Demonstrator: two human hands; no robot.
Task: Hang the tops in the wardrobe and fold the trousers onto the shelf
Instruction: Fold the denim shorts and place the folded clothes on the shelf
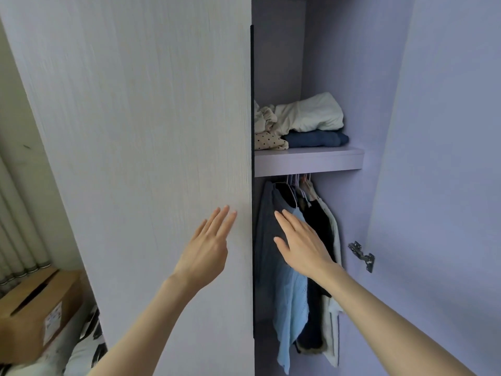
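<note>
L hand flat, fingers straight, on closed door. R hand spread, empty, at hung tops, which hang vertical just below it, R nearer. Folded trousers on shelf above.

- The wardrobe door looks like pale wood with fine lines in it, matt and not shiny.
- The shelf and inside walls look smooth and matt.
- The folded trousers on the shelf are soft cloth: one cream, one blue and thick, one with dots near the shelf's left edge.
- The hanging tops are cloth; the light blue one looks knitted.
- The hangers look like thin wire.
- The hinge is shiny metal.
- The box is brown cardboard with a paper label.
</note>
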